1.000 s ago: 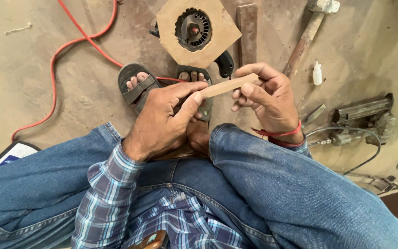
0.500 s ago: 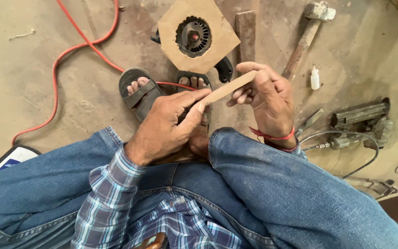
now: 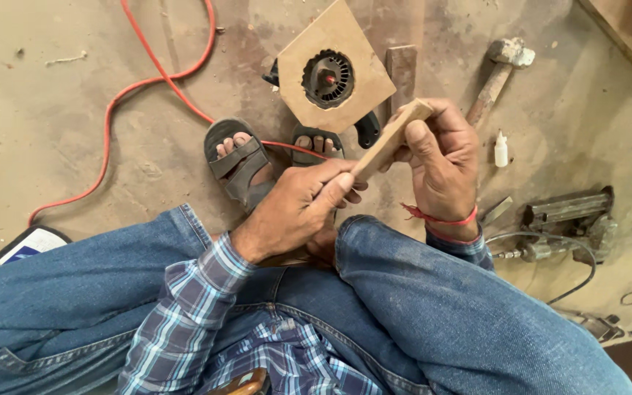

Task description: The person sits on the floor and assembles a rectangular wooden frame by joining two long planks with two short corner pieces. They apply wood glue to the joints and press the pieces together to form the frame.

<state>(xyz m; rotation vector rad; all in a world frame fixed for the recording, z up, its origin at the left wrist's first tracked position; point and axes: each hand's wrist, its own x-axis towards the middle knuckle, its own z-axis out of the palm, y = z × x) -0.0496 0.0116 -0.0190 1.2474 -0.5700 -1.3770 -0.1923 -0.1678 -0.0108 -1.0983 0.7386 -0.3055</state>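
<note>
wood strip (image 3: 389, 139) | looks light, stiff, thin | left hand (image 3: 298, 208) pinches lower end, right hand (image 3: 440, 164) grips top | hold by ends

Wooden strip (image 3: 389, 139) now steeper, higher.

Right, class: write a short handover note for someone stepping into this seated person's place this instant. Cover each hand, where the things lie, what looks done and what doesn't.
Left hand: grips the near end of the small wooden strip.
Right hand: holds the far end, thumb pressed along the strip.
The strip is held tilted above the sandalled feet.
On the floor: a motor set in a board just beyond the feet, red cable on the left, hammer and small white bottle on the right.
Done: strip is picked up and steadied in both hands.
Left: the strip touches no tool; hammer and bottle lie untouched.
</note>
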